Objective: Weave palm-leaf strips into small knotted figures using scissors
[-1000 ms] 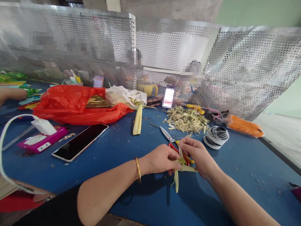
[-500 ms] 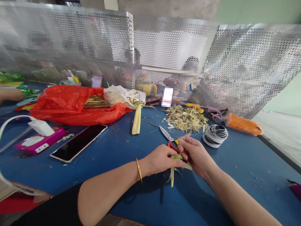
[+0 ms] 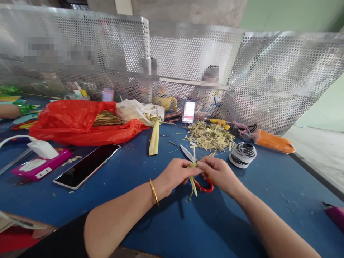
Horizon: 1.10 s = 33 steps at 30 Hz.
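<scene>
We see the left hand (image 3: 174,175) and right hand (image 3: 220,175) close together, fingertips pinched on pale leaf strips (image 3: 193,184) between them, over red-handled scissors (image 3: 186,153). Around them spreads a blue table (image 3: 268,182), shreds (image 3: 209,136) piled farther off, a perforated metal screen (image 3: 188,39) along the far side.

1. The left hand (image 3: 176,172) pinches with thumb and fingers, its thumb stretched toward the right.
2. The right hand (image 3: 219,173) pinches too, its fingers curled inward.
3. Both hands' fingertips meet closely in front of the body.
4. The left forearm (image 3: 120,208) slants in from lower left, the right forearm (image 3: 274,218) from lower right.
</scene>
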### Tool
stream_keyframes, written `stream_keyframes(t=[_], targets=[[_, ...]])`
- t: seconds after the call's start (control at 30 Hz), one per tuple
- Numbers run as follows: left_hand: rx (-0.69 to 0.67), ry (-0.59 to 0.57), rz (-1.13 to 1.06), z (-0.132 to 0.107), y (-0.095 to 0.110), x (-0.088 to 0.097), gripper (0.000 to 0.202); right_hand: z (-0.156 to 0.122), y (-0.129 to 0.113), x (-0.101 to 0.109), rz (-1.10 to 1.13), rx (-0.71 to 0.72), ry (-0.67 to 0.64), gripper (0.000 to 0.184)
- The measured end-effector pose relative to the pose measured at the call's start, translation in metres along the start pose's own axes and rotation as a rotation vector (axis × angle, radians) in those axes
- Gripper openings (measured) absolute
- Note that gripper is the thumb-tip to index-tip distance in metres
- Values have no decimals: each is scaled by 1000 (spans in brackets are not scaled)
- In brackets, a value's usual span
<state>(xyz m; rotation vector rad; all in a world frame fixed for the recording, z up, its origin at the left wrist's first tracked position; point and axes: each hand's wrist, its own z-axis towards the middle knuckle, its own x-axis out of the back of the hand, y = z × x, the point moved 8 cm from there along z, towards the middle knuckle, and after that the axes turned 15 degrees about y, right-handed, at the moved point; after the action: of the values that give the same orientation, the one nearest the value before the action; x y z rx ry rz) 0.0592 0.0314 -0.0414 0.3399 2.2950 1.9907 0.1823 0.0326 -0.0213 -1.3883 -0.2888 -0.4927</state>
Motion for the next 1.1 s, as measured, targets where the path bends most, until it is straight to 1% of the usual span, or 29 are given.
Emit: stream_keyframes(t=[0.07,0.1,0.2,0.3,0.4,0.47,0.53,0.57,0.6,0.63,0.7,0.77,0.83,0.9,1.0,1.1], targets=[[25,-16,-4,0,-2,-1,33,-2,1,-1,-45,-6,-22,29],[37,-30,-3,0,-3,-2,31,-2,0,1,-64,11,-3,30],[56,-78,-7,-2,-4,-6,25,-3,-9,6,-157,121,79,26],[69,-135,-32,-5,-2,-10,23,-2,-15,10,-238,197,121,23],[125,-137,-72,-7,-4,-10,26,-1,-20,17,-332,264,177,24],[179,-103,-112,-5,-8,-8,30,-5,-35,25,-381,406,275,20],[216,-60,-175,-2,-12,-5,34,-17,-57,29,-385,622,348,16],[226,-48,-214,0,-13,-4,36,-25,-68,27,-386,740,348,15],[236,-41,-262,2,-15,-3,36,-34,-76,21,-402,854,311,15],[251,-40,-319,4,-15,-3,36,-43,-82,12,-440,958,248,16],[300,-42,-431,6,-18,-3,35,-58,-84,-9,-561,1110,113,18],[348,-20,-503,8,-20,-2,33,-63,-78,-23,-682,1165,41,22],[365,-12,-532,7,-19,-2,30,-61,-73,-30,-759,1170,54,24],[356,-44,-545,5,-15,-5,24,-59,-70,-31,-796,1180,81,25],[378,-99,-566,1,-14,-11,19,-60,-72,-29,-789,1216,121,28],[380,-71,-572,1,-15,-9,21,-65,-76,-26,-760,1246,158,32]])
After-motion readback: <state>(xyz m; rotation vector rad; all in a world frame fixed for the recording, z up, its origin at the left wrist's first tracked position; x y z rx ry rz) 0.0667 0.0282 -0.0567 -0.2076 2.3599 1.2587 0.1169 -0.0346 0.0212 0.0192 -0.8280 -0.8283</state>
